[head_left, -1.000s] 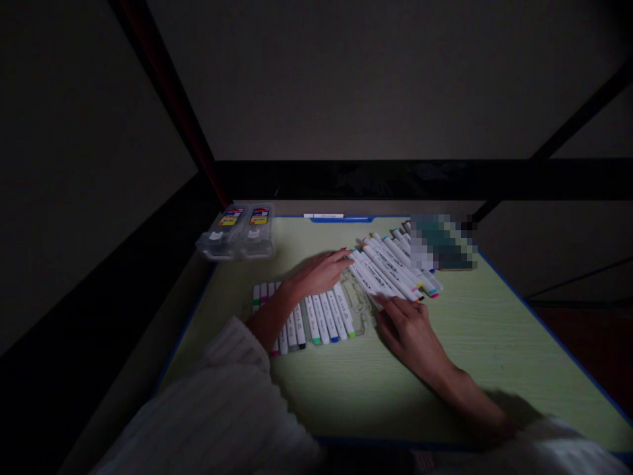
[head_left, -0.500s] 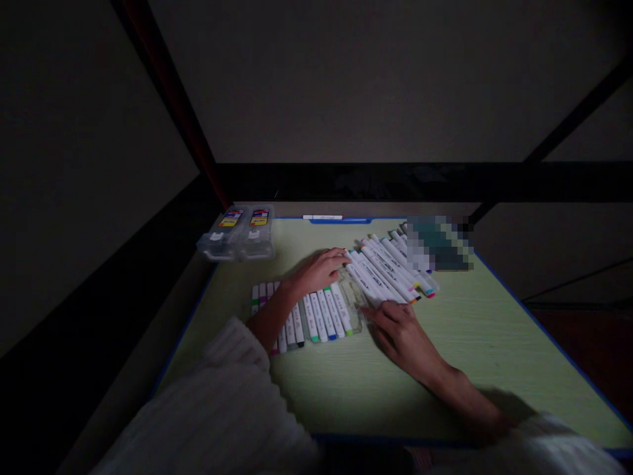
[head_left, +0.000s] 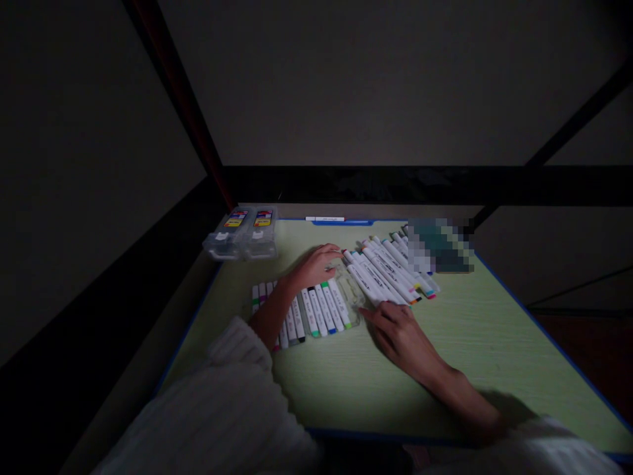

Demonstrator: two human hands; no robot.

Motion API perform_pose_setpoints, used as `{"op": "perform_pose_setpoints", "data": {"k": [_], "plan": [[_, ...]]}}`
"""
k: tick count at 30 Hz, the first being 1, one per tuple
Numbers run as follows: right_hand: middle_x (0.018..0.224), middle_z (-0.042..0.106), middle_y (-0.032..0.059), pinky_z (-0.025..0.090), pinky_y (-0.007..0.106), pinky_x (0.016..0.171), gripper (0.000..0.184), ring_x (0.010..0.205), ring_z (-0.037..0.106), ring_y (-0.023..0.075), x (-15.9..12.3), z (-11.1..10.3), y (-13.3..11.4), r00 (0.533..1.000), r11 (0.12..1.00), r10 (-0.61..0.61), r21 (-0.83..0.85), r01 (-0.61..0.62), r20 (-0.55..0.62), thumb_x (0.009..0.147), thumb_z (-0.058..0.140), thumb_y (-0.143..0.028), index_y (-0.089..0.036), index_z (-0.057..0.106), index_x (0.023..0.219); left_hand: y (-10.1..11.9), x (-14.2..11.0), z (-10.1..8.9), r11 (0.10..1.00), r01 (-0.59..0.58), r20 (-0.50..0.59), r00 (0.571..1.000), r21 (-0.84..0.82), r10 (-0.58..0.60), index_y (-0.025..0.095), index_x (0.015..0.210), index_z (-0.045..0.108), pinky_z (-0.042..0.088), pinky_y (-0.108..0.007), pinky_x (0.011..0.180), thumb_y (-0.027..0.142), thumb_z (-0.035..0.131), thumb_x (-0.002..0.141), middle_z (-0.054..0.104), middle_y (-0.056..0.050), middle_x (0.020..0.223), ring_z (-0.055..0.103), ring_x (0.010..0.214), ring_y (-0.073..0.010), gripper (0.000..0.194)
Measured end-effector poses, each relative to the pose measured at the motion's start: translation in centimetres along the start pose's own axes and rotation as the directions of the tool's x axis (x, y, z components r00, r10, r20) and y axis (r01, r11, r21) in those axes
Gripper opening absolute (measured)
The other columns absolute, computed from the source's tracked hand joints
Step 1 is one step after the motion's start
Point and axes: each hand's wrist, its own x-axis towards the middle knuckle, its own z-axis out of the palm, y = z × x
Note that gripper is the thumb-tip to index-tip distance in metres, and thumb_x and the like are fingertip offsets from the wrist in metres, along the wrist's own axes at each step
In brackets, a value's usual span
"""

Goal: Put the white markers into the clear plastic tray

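My left hand (head_left: 316,265) hovers over the back of a clear tray (head_left: 355,297), its fingers stretched towards the cap end of a white marker (head_left: 357,272) and its thumb held apart. Nothing shows in its grasp. Several white markers (head_left: 325,309) with coloured ends lie side by side in the tray, whose right part is bare. My right hand (head_left: 403,335) rests on the table, index finger extended to the tray's right edge and the other fingers bent near the loose markers. My left forearm hides part of another row of markers (head_left: 297,323).
Two clear cases (head_left: 262,239) with yellow labels stand at the back left. A single marker (head_left: 325,218) lies by the blue groove (head_left: 343,223) at the table's back edge. At the back right, a pixelated dark green object (head_left: 438,247) touches the spread of loose markers.
The left hand's fingers have drawn slightly back from the loose markers, and the thumb now stands apart. My right hand has stayed nearly still. The view has shifted a little.
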Motion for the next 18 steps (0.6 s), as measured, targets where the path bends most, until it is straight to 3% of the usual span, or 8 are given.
{"op": "perform_pose_setpoints", "data": {"k": [9,14,18], "plan": [[0.080,0.050,0.0062,0.035,0.032,0.068,0.034,0.078,0.048,0.0199,0.1,-0.2,-0.3,1.000,1.000,0.015,-0.018,-0.015,0.010,0.084,0.039,-0.012,-0.015,0.051,0.116,-1.5,0.4,0.4,0.990,0.014,-0.159,0.987,-0.142,-0.037,0.012,0.096,0.061,0.041,-0.030,0.093,0.011,0.065,0.062,0.056,-0.010,0.108,0.053,0.102,-0.0168,0.034],[0.081,0.051,0.0065,0.035,0.033,0.068,0.034,0.078,0.049,0.0203,0.1,0.0,-0.2,1.000,1.000,0.017,-0.015,-0.017,0.014,0.084,0.039,-0.012,-0.015,0.050,0.116,-2.5,1.4,0.3,0.980,0.187,-0.184,0.963,-0.073,-0.198,0.013,0.093,0.061,0.043,-0.029,0.091,0.013,0.063,0.065,0.059,-0.007,0.101,0.055,0.098,-0.0159,0.028],[0.082,0.052,0.0071,0.035,0.033,0.070,0.035,0.081,0.049,0.0211,0.1,0.0,-0.2,1.000,1.000,0.014,-0.008,-0.013,0.023,0.083,0.040,-0.011,-0.014,0.050,0.117,-3.4,2.0,0.6,0.965,0.261,-0.189,0.946,-0.035,-0.262,0.014,0.093,0.061,0.043,-0.031,0.092,0.011,0.059,0.066,0.060,-0.006,0.098,0.055,0.097,-0.0175,0.028]]}}
